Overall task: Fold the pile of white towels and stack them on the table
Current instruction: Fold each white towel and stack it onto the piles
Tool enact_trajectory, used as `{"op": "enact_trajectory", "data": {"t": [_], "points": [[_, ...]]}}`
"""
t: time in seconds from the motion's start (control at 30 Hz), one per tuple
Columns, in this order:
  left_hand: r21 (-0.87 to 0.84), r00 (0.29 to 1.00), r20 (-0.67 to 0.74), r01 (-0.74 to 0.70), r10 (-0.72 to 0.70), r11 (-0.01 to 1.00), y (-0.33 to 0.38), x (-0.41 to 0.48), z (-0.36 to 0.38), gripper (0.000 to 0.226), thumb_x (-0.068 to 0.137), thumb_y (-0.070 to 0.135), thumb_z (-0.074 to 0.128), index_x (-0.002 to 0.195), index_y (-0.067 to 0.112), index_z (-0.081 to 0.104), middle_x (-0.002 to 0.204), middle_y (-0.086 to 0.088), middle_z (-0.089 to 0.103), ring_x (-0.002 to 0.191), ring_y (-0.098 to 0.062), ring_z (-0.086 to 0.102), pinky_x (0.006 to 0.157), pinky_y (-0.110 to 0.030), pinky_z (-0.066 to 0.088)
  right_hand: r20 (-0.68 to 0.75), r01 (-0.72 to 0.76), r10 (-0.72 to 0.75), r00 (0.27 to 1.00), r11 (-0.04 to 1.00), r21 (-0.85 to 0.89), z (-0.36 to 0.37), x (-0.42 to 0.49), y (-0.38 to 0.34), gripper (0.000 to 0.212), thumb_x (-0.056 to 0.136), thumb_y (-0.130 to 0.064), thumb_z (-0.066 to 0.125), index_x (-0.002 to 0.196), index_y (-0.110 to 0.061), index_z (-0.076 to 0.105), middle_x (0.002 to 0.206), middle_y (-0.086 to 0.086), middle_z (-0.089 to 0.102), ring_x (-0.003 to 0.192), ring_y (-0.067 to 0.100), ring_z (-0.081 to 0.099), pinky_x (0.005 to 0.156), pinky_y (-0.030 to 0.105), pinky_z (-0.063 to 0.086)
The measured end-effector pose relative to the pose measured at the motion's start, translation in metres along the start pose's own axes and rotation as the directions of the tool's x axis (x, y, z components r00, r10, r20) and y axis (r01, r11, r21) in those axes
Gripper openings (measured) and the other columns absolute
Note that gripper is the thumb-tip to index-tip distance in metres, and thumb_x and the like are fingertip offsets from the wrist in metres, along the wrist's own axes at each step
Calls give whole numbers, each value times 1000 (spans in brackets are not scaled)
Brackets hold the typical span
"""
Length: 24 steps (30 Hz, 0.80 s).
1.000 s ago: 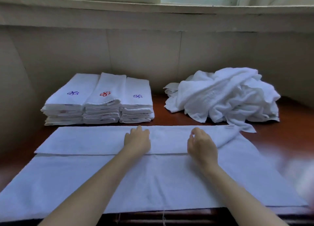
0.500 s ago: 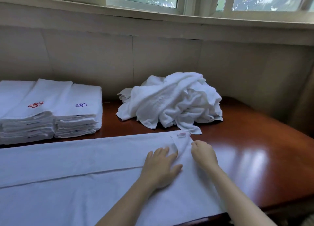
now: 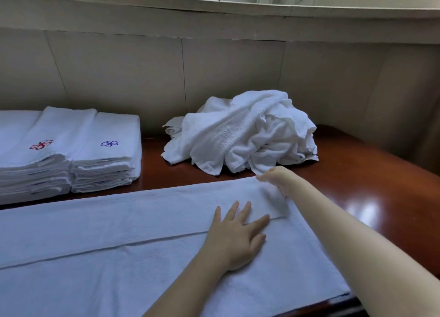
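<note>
A long white towel point(image 3: 119, 245) lies spread along the near edge of the table, its far third folded toward me. My left hand point(image 3: 235, 235) presses flat on it near the fold's edge, fingers straight. At the towel's far right corner my right hand point(image 3: 278, 177) pinches the folded flap. A rumpled pile of white towels point(image 3: 242, 133) sits behind that hand. Stacks of folded towels point(image 3: 71, 154) with red and blue embroidery stand at the back left.
The dark wooden table point(image 3: 381, 197) shows bare polished wood to the right of the towel. A beige wall point(image 3: 214, 73) and a window sill run close behind the table.
My view has swung right, away from the stacks. Both hands slid right along the fold. The right hand has reached up to the far right corner and the left has flattened out.
</note>
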State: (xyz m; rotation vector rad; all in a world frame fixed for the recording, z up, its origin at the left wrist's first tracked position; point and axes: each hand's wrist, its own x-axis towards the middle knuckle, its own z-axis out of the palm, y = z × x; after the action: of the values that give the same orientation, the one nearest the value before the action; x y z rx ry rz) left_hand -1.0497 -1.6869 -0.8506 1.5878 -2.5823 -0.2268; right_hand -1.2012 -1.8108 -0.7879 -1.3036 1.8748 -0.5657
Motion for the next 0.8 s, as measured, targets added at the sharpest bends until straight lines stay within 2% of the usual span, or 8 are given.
{"op": "enact_trajectory", "data": {"t": [0.1, 0.2, 0.3, 0.4, 0.5, 0.6, 0.7, 0.8], "points": [[1, 999, -38, 24, -24, 1000, 1, -2, 0, 56, 98, 55, 23, 149, 46, 1, 161, 2, -8, 147, -18, -10, 115, -50, -9, -61, 77, -79, 995, 996, -35, 0, 8, 4, 17, 88, 0, 61, 103, -6, 65, 97, 9, 63, 75, 17, 55, 60, 20, 44], [17, 996, -71, 63, -61, 998, 1, -2, 1, 66, 96, 58, 24, 151, 37, -6, 160, 1, -12, 147, -18, -13, 114, -50, -12, -211, 215, -187, 959, 969, 118, -2, 20, 13, 27, 82, 8, 64, 71, -16, 59, 85, 7, 58, 80, 20, 54, 64, 24, 45], [-8, 997, -37, 74, -74, 997, 1, -3, 2, 68, 96, 58, 25, 152, 34, -6, 161, 1, -11, 147, -18, -11, 115, -49, -11, -175, 208, -213, 961, 977, -43, 2, 21, 16, 18, 81, 2, 68, 92, -12, 63, 101, 7, 57, 94, 23, 56, 74, 26, 42], [-34, 997, -9, 74, -74, 997, 1, -3, 1, 67, 96, 57, 24, 153, 31, -1, 161, 2, -5, 148, -16, -7, 117, -47, -9, -157, 199, -232, 960, 959, -200, 7, 22, 21, 41, 85, -6, 65, 124, -10, 53, 125, 10, 52, 111, 26, 53, 77, 27, 39], [-70, 999, -14, 52, -53, 996, 1, -2, 0, 66, 98, 53, 27, 154, 25, 6, 161, 2, 0, 148, -13, -2, 118, -43, -6, -255, 126, -331, 909, 799, -588, 16, 8, 19, 35, 92, -15, 55, 124, -13, 43, 128, 12, 43, 109, 32, 51, 74, 34, 39], [-184, 971, -183, 121, -155, 975, -6, 2, -9, 47, 99, 34, 37, 143, 18, 35, 154, -1, 29, 140, -15, 27, 114, -33, 16, -295, 161, -570, 767, 616, -771, 36, -9, 9, 25, 95, -23, 49, 118, -13, 48, 124, 11, 46, 111, 31, 48, 85, 37, 40], [-306, 845, -297, 357, -445, 883, -39, 5, -29, 43, 97, 26, 40, 139, 20, 41, 147, 0, 40, 132, -21, 38, 108, -32, 25, -14, 452, -639, 769, 559, -696, 66, -18, 9, 40, 100, -41, 34, 127, -17, 51, 135, 6, 48, 126, 28, 43, 102, 40, 34], [-107, 808, -102, 570, -580, 814, -97, -13, -36, 56, 98, 49, 27, 150, 29, 20, 160, -2, 11, 146, -21, 12, 115, -50, 10, 168, 456, -467, 868, 615, -643, 80, -19, 23, 56, 97, -58, 21, 147, -34, 26, 160, -1, 12, 147, 25, 9, 115, 51, 7]]}}
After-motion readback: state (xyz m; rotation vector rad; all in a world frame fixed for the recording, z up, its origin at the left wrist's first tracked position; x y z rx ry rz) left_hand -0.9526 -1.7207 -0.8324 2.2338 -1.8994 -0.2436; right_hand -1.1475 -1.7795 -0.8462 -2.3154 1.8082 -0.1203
